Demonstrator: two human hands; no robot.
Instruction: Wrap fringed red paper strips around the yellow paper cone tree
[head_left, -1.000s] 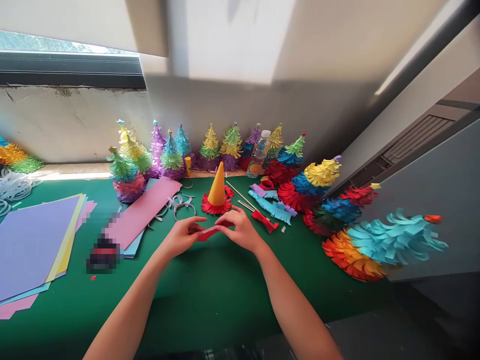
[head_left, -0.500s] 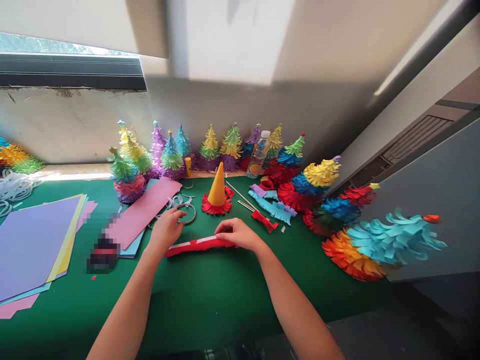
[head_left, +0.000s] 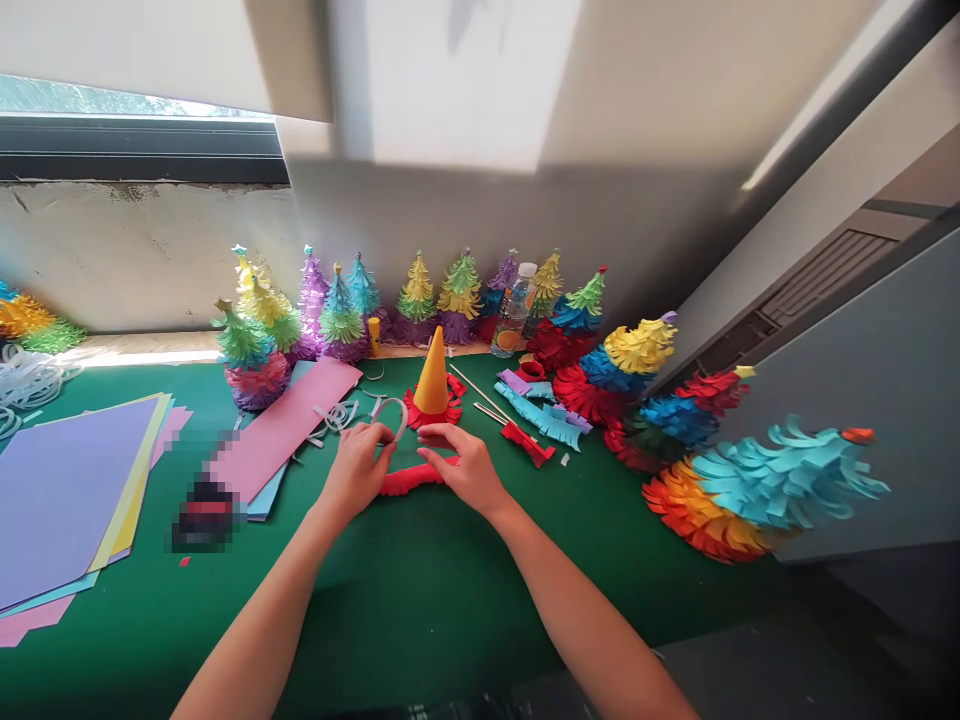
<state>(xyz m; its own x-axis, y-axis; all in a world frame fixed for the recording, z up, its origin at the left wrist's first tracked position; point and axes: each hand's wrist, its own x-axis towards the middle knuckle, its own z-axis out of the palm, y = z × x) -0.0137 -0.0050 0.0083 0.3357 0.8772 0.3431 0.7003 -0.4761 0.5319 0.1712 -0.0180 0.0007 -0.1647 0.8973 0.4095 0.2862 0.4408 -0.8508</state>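
Note:
My left hand [head_left: 358,468] is closed, its fingertips pinched on a curled white tape strip [head_left: 401,405] that loops up beside it. Close by, my right hand [head_left: 469,468] hovers with thumb and index finger apart, above the right end of a red fringed paper strip [head_left: 412,478]. Both hands cover parts of this strip, so its ends are hidden. Just behind my fingers stands a yellow paper cone [head_left: 432,375] with a red fringed band [head_left: 435,417] around its base.
Coloured paper sheets [head_left: 67,490] and a pink sheet [head_left: 281,425] lie left on the green table [head_left: 420,620]. Thin sticks [head_left: 484,388] and blue fringed strips [head_left: 540,415] lie right. Several fringed paper trees [head_left: 461,290], a bottle [head_left: 514,312] and a glue stick [head_left: 374,335] stand behind.
My left hand has moved right, towards my right hand, with the white strip curling beside it. My right hand has shifted slightly left and its thumb and index finger have spread.

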